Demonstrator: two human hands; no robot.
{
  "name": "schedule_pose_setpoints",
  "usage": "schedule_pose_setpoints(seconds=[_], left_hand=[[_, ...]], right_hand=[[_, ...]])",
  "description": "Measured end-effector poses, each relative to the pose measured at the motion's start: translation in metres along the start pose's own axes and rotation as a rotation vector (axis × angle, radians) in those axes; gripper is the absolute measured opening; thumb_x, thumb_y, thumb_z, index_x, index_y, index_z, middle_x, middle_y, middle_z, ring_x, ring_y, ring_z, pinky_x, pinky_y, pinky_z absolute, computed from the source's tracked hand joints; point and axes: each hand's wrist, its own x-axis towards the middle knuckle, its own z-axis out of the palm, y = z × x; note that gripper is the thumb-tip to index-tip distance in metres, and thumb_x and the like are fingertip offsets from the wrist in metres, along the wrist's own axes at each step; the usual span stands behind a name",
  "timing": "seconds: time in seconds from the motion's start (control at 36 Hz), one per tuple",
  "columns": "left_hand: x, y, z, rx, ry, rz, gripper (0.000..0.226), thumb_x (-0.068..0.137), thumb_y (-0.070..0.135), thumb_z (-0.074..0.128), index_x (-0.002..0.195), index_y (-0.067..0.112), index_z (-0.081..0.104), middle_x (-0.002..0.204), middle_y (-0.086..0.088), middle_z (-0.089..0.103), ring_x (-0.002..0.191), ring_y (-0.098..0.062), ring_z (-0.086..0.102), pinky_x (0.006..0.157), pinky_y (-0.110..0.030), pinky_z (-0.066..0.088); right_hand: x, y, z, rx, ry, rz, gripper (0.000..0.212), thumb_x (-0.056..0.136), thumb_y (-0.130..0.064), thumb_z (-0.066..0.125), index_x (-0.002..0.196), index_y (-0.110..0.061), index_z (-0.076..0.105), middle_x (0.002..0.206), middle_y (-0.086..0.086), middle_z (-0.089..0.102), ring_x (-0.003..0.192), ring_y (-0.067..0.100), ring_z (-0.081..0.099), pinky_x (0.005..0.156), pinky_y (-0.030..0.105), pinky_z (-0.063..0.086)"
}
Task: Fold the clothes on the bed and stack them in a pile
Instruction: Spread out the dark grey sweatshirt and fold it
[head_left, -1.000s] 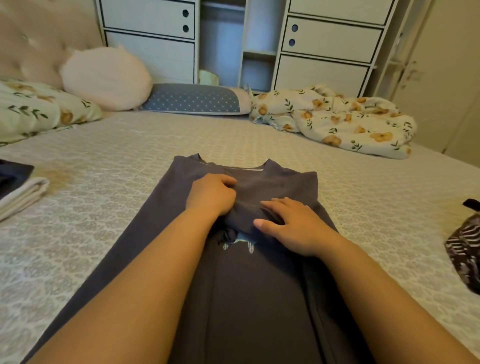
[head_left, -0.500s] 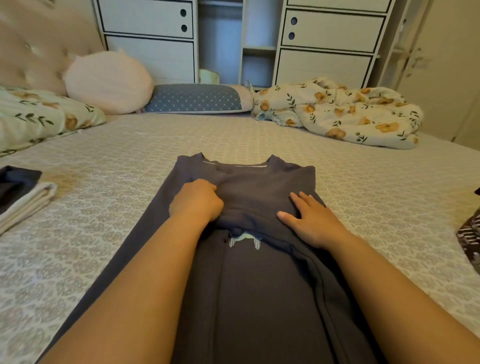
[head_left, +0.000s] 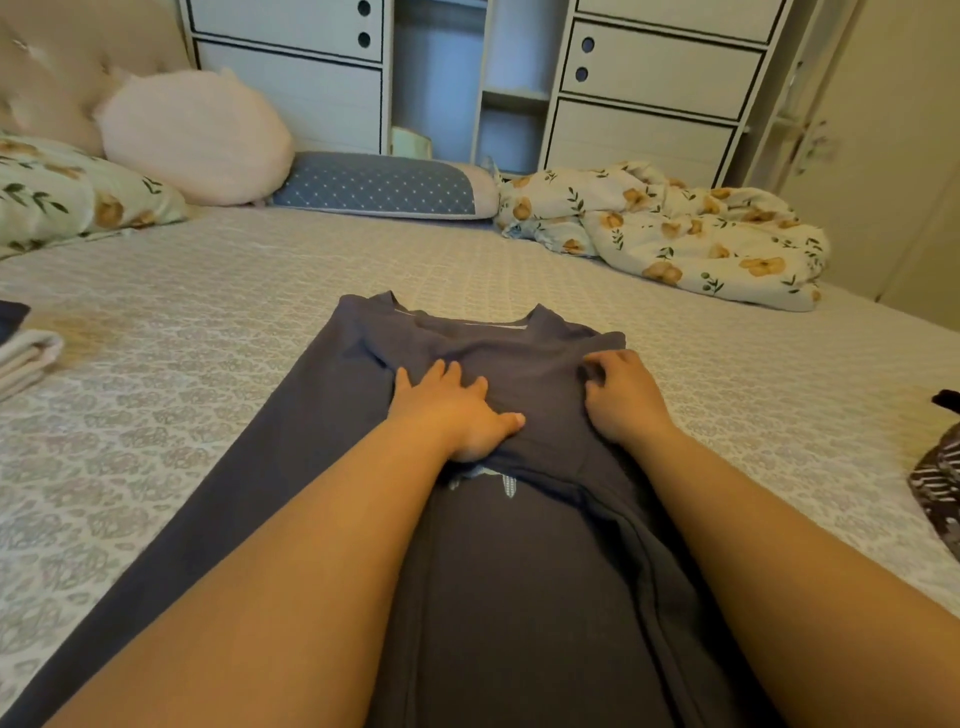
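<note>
A dark grey shirt (head_left: 519, 571) lies flat on the bed (head_left: 208, 312), neckline pointing away from me, with a small white print partly hidden under a fold. My left hand (head_left: 452, 410) presses flat on the chest area, fingers spread. My right hand (head_left: 623, 397) sits at the shirt's right shoulder, its fingers curled and pinching the bunched fabric there. The right side of the shirt is folded inward along its length.
A small pile of folded clothes (head_left: 26, 353) lies at the left edge. A dark patterned garment (head_left: 940, 483) lies at the right edge. A floral blanket (head_left: 675, 234), pillows (head_left: 197, 135) and white drawers (head_left: 649, 93) stand beyond the shirt.
My left hand has opened from a fist to flat, spread fingers on the chest. My right hand slid outward to the right shoulder and curled its fingers into the fabric.
</note>
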Motion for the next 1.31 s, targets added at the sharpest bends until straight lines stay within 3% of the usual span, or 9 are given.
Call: schedule_pose_setpoints(seconds=[0.19, 0.39, 0.56, 0.69, 0.81, 0.97, 1.11, 1.22, 1.31], left_hand=[[-0.002, -0.004, 0.003, -0.021, 0.014, -0.02, 0.082, 0.089, 0.072, 0.024, 0.153, 0.022, 0.008, 0.161, -0.006, -0.007, 0.147, -0.024, -0.011, 0.116, -0.05, 0.001], [-0.002, -0.002, 0.004, -0.019, 0.083, -0.011, 0.075, 0.09, 0.068, 0.028, 0.151, 0.026, 0.021, 0.16, -0.004, 0.007, 0.147, -0.024, 0.0, 0.114, -0.052, 0.011], [-0.006, 0.0, 0.001, -0.103, 0.105, -0.077, 0.076, 0.09, 0.066, 0.034, 0.152, 0.023, 0.02, 0.16, -0.007, -0.001, 0.147, -0.027, -0.008, 0.115, -0.049, 0.01], [-0.007, -0.013, -0.001, -0.311, 0.282, -0.234, 0.074, 0.088, 0.052, 0.051, 0.149, 0.017, 0.025, 0.156, -0.014, 0.017, 0.141, -0.036, 0.014, 0.11, -0.045, 0.026], [0.0, -0.022, -0.003, -0.411, 0.369, -0.282, 0.076, 0.089, 0.041, 0.055, 0.151, 0.024, 0.016, 0.146, -0.016, 0.032, 0.133, -0.038, 0.027, 0.103, -0.046, 0.034], [0.011, -0.029, -0.009, -0.449, 0.5, -0.251, 0.05, 0.094, 0.025, 0.047, 0.141, 0.038, 0.036, 0.125, -0.008, 0.057, 0.106, -0.03, 0.055, 0.064, -0.035, 0.038], [0.007, -0.028, -0.015, -0.509, 0.573, -0.258, 0.046, 0.094, 0.018, 0.043, 0.136, 0.038, 0.043, 0.124, -0.005, 0.058, 0.103, -0.029, 0.056, 0.066, -0.035, 0.037], [-0.007, -0.032, -0.022, -0.582, 0.837, -0.286, 0.041, 0.091, 0.02, 0.047, 0.129, 0.035, 0.047, 0.114, -0.001, 0.06, 0.08, -0.02, 0.047, 0.056, -0.028, 0.03], [-0.016, -0.034, -0.018, -0.495, 0.653, -0.322, 0.041, 0.093, 0.02, 0.047, 0.132, 0.032, 0.046, 0.125, -0.006, 0.051, 0.095, -0.026, 0.051, 0.065, -0.034, 0.041]], right_hand=[[0.029, -0.003, 0.01, -0.168, 0.041, 0.069, 0.032, 0.096, -0.012, 0.044, 0.128, -0.012, 0.048, 0.13, 0.012, 0.049, 0.108, 0.031, 0.054, 0.073, 0.033, 0.037], [0.037, -0.019, 0.002, -0.459, -0.169, 0.095, 0.032, 0.095, -0.015, 0.044, 0.123, -0.023, 0.056, 0.123, 0.009, 0.056, 0.107, 0.029, 0.054, 0.075, 0.033, 0.038], [0.036, -0.021, 0.008, -0.378, 0.254, -0.113, 0.028, 0.096, -0.008, 0.039, 0.117, -0.012, 0.057, 0.128, 0.009, 0.049, 0.092, 0.035, 0.057, 0.064, 0.033, 0.032], [0.039, -0.021, 0.018, -0.185, -0.117, -0.043, 0.043, 0.101, -0.037, 0.036, 0.137, -0.013, 0.044, 0.143, 0.01, 0.041, 0.122, 0.031, 0.046, 0.097, 0.038, 0.038], [0.037, -0.015, 0.014, -0.264, -0.377, 0.024, 0.066, 0.099, -0.055, 0.023, 0.153, -0.021, 0.007, 0.16, 0.004, 0.01, 0.146, 0.029, 0.012, 0.117, 0.048, 0.015], [0.022, -0.024, 0.005, -0.059, -0.342, -0.001, 0.062, 0.099, -0.054, 0.021, 0.152, -0.023, 0.014, 0.16, 0.001, 0.014, 0.145, 0.025, 0.015, 0.117, 0.044, 0.011], [0.001, -0.02, 0.015, -0.173, -0.373, -0.067, 0.068, 0.089, -0.071, 0.026, 0.149, -0.041, 0.017, 0.16, -0.005, 0.012, 0.147, 0.025, 0.006, 0.114, 0.055, 0.002], [-0.006, -0.021, 0.007, 0.057, -0.265, -0.037, 0.063, 0.09, -0.067, 0.033, 0.146, -0.036, 0.031, 0.155, -0.009, 0.027, 0.143, 0.018, 0.024, 0.117, 0.05, 0.01], [-0.011, -0.02, 0.006, 0.054, -0.238, -0.037, 0.06, 0.093, -0.057, 0.04, 0.146, -0.03, 0.032, 0.154, -0.006, 0.031, 0.14, 0.018, 0.029, 0.116, 0.046, 0.018]])
